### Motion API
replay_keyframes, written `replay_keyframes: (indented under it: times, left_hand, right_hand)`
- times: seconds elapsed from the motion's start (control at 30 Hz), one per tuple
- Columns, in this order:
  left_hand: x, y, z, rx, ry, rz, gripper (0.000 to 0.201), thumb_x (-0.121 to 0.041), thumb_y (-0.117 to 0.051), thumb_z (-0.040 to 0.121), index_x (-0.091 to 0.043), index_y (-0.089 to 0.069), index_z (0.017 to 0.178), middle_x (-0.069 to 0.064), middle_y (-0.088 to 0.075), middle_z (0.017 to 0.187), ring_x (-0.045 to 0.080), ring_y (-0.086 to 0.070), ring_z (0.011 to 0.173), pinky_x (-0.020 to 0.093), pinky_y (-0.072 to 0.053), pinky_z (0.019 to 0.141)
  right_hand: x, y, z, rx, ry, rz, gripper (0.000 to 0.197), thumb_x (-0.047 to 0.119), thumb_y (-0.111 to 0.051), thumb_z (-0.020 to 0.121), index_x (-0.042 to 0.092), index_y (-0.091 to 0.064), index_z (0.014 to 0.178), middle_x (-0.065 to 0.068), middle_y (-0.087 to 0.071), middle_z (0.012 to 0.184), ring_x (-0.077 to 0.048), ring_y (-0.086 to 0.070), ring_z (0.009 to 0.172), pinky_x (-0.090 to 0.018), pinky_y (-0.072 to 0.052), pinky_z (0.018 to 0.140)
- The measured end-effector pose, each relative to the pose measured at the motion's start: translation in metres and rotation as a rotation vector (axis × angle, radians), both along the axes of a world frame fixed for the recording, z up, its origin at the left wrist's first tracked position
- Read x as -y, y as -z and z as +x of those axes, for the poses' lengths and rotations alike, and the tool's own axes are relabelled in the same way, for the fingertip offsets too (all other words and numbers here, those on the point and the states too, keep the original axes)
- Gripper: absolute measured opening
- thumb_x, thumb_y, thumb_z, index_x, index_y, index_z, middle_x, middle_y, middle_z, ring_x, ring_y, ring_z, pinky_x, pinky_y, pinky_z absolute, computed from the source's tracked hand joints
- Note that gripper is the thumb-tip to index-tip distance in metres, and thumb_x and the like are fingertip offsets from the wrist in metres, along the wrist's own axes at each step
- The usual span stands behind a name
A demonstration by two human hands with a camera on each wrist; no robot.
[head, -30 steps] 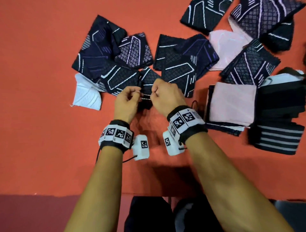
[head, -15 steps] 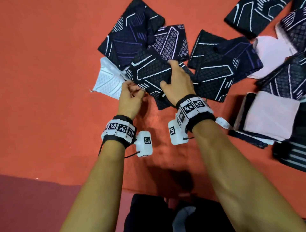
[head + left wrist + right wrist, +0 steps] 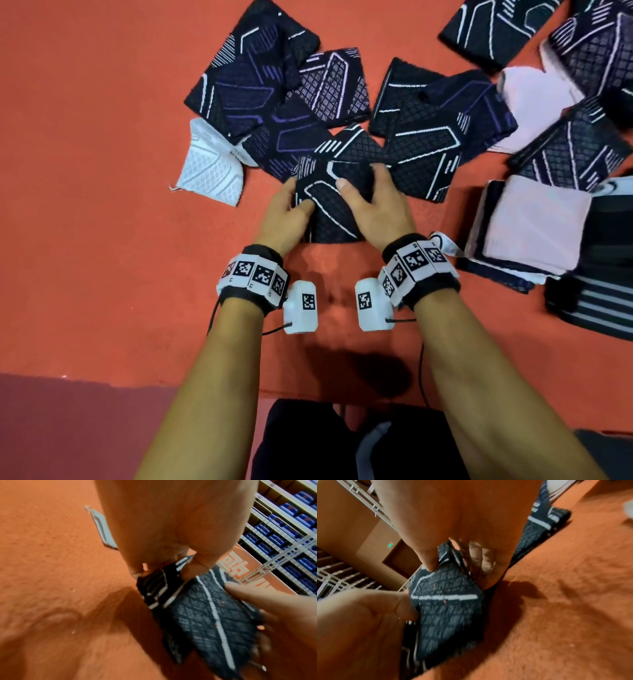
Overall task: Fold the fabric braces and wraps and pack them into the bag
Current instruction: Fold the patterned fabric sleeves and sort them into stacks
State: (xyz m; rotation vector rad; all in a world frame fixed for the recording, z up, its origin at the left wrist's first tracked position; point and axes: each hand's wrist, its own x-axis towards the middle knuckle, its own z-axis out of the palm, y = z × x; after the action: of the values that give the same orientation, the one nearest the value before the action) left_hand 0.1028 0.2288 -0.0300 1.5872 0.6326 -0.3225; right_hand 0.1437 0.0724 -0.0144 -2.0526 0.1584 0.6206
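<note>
A black brace with white lines [image 3: 330, 205] sits between my two hands, just in front of the pile on the orange table [image 3: 85, 222]. My left hand [image 3: 286, 209] pinches its left edge, thumb on top. My right hand [image 3: 371, 200] grips its right side, thumb on top and fingers underneath. The left wrist view shows the same brace [image 3: 202, 612] pinched by the left hand [image 3: 171, 566], lifted slightly off the cloth. In the right wrist view the right hand [image 3: 453, 566] holds the brace [image 3: 447, 609] at its far end. No bag is in view.
Behind the held brace lies a heap of dark patterned braces [image 3: 274, 89] with a white one [image 3: 210, 168] at its left. More dark and pink pieces [image 3: 534, 219] and striped black wraps [image 3: 592, 301] are stacked at the right. The table's near edge [image 3: 137, 387] is close to my body.
My hands went from pinching something small to reaching into the pile; now both hold one black brace, pulled toward me. The view shifted so the pile sits further right.
</note>
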Motion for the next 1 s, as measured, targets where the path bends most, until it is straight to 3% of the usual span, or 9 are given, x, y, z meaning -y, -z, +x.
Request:
replay_keyframes:
  times: [0.23,0.43,0.53,0.6,0.67,0.73,0.83,0.93,1.0]
  left_hand:
    - [0.045,0.014,-0.011,-0.086,0.159,0.008,0.031,0.000,-0.058,0.087,-0.026,-0.057,0.103,-0.008,-0.058,0.083,0.004,-0.056,0.070,0.026,-0.050,0.072]
    - [0.057,0.013,-0.020,-0.035,0.266,-0.039,0.061,0.023,-0.051,0.077,-0.018,-0.064,0.119,0.009,-0.068,0.113,0.008,-0.064,0.105,0.022,-0.050,0.094]
    - [0.058,0.013,-0.021,-0.054,0.327,-0.035,0.072,0.030,-0.042,0.069,-0.011,-0.064,0.123,0.006,-0.066,0.121,0.001,-0.065,0.095,0.013,-0.050,0.080]
    - [0.057,0.017,-0.023,-0.057,0.342,-0.009,0.067,0.023,-0.051,0.076,-0.021,-0.066,0.122,0.008,-0.064,0.128,0.007,-0.065,0.101,0.018,-0.052,0.084]
    - [0.058,0.019,-0.024,-0.046,0.347,0.050,0.051,0.007,-0.060,0.086,-0.034,-0.068,0.115,0.008,-0.061,0.132,0.015,-0.060,0.119,0.029,-0.046,0.105]
    - [0.061,0.022,-0.026,-0.054,0.326,0.089,0.029,-0.013,-0.063,0.093,-0.036,-0.071,0.109,0.006,-0.064,0.127,0.019,-0.060,0.118,0.034,-0.043,0.108]
    - [0.065,0.027,-0.030,-0.083,0.191,0.037,0.020,-0.031,-0.059,0.094,-0.017,-0.072,0.097,0.012,-0.067,0.100,0.027,-0.061,0.086,0.035,-0.049,0.083]
    - [0.066,0.027,-0.032,-0.129,0.091,0.045,0.021,-0.014,-0.049,0.103,-0.014,-0.059,0.085,0.007,-0.054,0.072,0.017,-0.049,0.059,0.023,-0.041,0.050]
    - [0.065,0.027,-0.034,-0.117,0.102,0.072,0.023,-0.003,-0.044,0.103,-0.015,-0.053,0.086,0.005,-0.052,0.069,0.012,-0.047,0.053,0.022,-0.040,0.046]
  right_hand:
    - [0.062,0.015,0.001,-0.035,0.023,-0.195,0.015,0.032,-0.065,0.090,0.018,-0.068,0.088,0.008,-0.060,0.069,-0.016,-0.060,0.079,-0.032,-0.050,0.081]
    - [0.098,0.019,-0.010,-0.149,0.013,-0.345,0.011,0.027,-0.057,0.095,0.018,-0.065,0.094,-0.009,-0.067,0.095,-0.031,-0.064,0.098,-0.026,-0.041,0.081]
    - [0.092,0.014,-0.008,-0.097,0.044,-0.300,0.015,0.030,-0.054,0.097,0.018,-0.061,0.092,-0.013,-0.071,0.103,-0.033,-0.064,0.101,-0.031,-0.045,0.086]
    - [0.089,0.011,-0.006,-0.090,0.091,-0.257,0.026,0.041,-0.053,0.098,0.017,-0.062,0.103,-0.011,-0.071,0.109,-0.031,-0.063,0.106,-0.030,-0.043,0.087]
    - [0.087,0.009,-0.008,-0.105,0.149,-0.184,0.036,0.049,-0.052,0.098,0.018,-0.058,0.115,-0.007,-0.069,0.115,-0.027,-0.062,0.110,-0.029,-0.041,0.089]
    - [0.088,0.006,-0.012,-0.110,0.187,-0.131,0.040,0.051,-0.051,0.098,0.018,-0.054,0.121,-0.006,-0.067,0.118,-0.026,-0.060,0.110,-0.027,-0.038,0.089]
    - [0.091,0.006,-0.021,-0.106,0.161,-0.125,0.040,0.052,-0.045,0.100,0.018,-0.056,0.119,-0.007,-0.066,0.116,-0.027,-0.060,0.110,-0.024,-0.033,0.082]
    - [0.094,0.006,-0.028,-0.119,0.118,-0.117,0.045,0.052,-0.038,0.103,0.018,-0.058,0.124,-0.009,-0.066,0.121,-0.027,-0.059,0.115,-0.025,-0.034,0.085]
    - [0.095,0.005,-0.029,-0.130,0.105,-0.097,0.049,0.055,-0.035,0.103,0.019,-0.059,0.125,-0.008,-0.065,0.126,-0.027,-0.056,0.118,-0.026,-0.034,0.090]
